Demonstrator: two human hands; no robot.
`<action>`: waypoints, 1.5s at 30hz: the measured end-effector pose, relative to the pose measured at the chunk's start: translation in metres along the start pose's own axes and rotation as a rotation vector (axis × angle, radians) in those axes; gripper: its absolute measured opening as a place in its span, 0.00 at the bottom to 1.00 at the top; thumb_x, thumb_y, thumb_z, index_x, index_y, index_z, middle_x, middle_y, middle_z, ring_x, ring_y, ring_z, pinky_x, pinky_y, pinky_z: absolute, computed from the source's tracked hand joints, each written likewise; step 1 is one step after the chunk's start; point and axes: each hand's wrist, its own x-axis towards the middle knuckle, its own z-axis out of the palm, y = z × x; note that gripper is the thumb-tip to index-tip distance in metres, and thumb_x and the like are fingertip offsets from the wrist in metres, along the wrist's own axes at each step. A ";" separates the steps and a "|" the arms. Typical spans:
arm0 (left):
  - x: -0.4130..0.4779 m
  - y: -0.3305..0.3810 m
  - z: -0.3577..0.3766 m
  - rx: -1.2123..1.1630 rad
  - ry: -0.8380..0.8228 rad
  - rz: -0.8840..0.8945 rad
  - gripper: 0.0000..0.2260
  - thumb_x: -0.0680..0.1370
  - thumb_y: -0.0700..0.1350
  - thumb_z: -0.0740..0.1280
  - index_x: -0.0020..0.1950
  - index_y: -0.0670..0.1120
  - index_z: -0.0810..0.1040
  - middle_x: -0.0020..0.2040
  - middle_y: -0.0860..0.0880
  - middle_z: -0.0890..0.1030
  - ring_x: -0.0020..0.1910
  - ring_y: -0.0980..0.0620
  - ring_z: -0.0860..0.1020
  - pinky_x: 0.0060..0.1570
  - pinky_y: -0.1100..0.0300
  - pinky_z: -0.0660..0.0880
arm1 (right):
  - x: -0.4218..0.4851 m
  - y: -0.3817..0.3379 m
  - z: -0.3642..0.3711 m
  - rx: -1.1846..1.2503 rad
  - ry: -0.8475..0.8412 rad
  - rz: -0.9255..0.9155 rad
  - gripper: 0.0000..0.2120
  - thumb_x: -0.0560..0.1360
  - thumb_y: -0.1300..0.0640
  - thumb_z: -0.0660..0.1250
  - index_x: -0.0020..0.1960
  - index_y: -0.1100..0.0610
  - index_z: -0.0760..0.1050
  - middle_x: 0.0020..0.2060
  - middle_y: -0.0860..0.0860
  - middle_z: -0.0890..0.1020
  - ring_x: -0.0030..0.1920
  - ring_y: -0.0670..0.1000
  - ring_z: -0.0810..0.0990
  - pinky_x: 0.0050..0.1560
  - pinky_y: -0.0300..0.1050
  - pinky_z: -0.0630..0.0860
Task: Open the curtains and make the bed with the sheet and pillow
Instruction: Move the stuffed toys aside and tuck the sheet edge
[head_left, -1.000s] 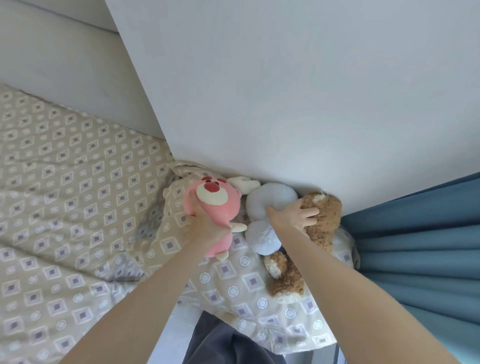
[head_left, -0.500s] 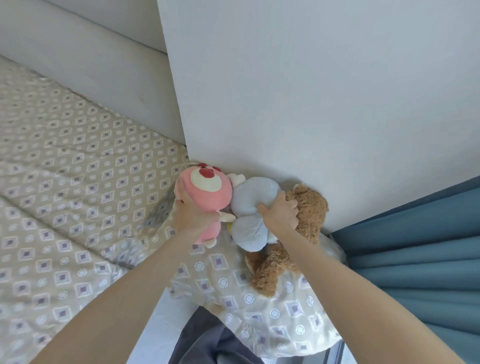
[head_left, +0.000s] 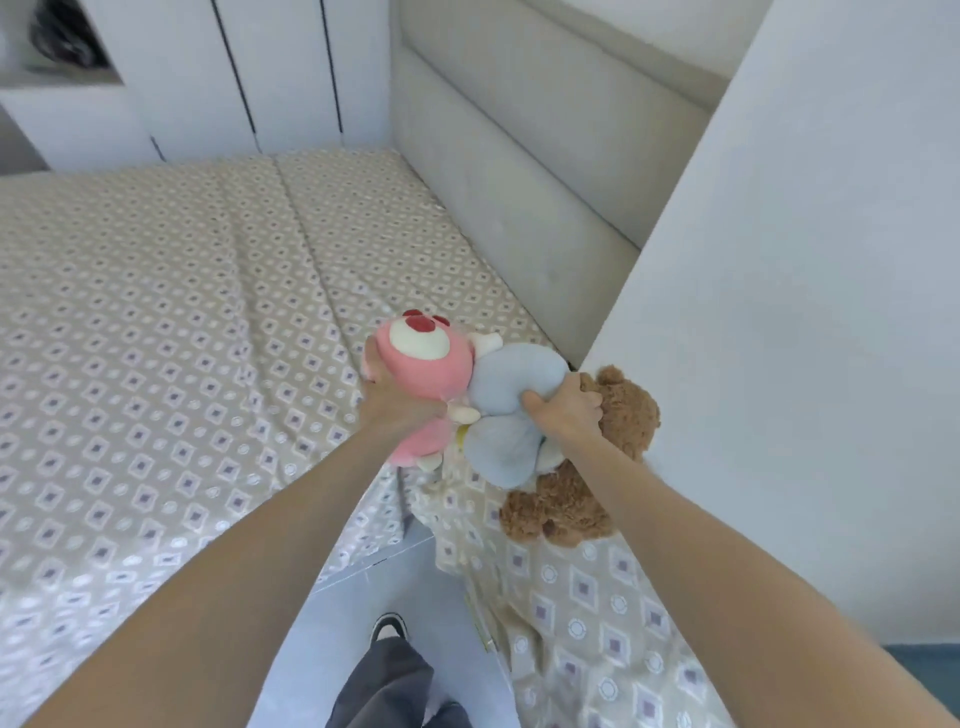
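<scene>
Left grip (head_left: 401, 404): pink plush (head_left: 422, 370); right grip (head_left: 567, 417): blue plush (head_left: 511, 382).

Fuzzy brown teddy (head_left: 623, 415) — printed cloth sheet (head_left: 156, 338)

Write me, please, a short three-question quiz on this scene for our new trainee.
1. True or false: the left hand grips the pink plush toy.
2. Which toy sits farthest right? A. pink plush toy B. pale blue plush C. brown teddy bear
3. Which toy lies under the thumb of the right hand?
Key: 1 true; 2 C; 3 pale blue plush.
</scene>
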 end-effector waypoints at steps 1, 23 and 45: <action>0.002 -0.008 -0.023 -0.041 0.039 -0.017 0.55 0.61 0.43 0.74 0.71 0.66 0.37 0.65 0.44 0.67 0.64 0.40 0.71 0.59 0.43 0.73 | -0.006 -0.022 0.010 -0.011 -0.025 -0.040 0.37 0.75 0.42 0.64 0.75 0.57 0.52 0.67 0.63 0.62 0.66 0.64 0.65 0.62 0.54 0.67; 0.090 -0.240 -0.430 -0.261 0.458 -0.484 0.54 0.63 0.45 0.75 0.74 0.59 0.38 0.64 0.42 0.70 0.63 0.39 0.71 0.59 0.44 0.73 | -0.127 -0.395 0.354 -0.289 -0.448 -0.426 0.42 0.72 0.38 0.66 0.76 0.55 0.51 0.68 0.63 0.61 0.67 0.63 0.64 0.63 0.53 0.67; 0.376 -0.395 -0.479 -0.277 0.365 -0.817 0.46 0.64 0.44 0.69 0.72 0.62 0.43 0.62 0.45 0.68 0.62 0.40 0.69 0.60 0.40 0.70 | 0.017 -0.512 0.656 -0.506 -0.456 -0.260 0.37 0.76 0.43 0.64 0.76 0.55 0.49 0.66 0.64 0.62 0.65 0.63 0.64 0.62 0.51 0.65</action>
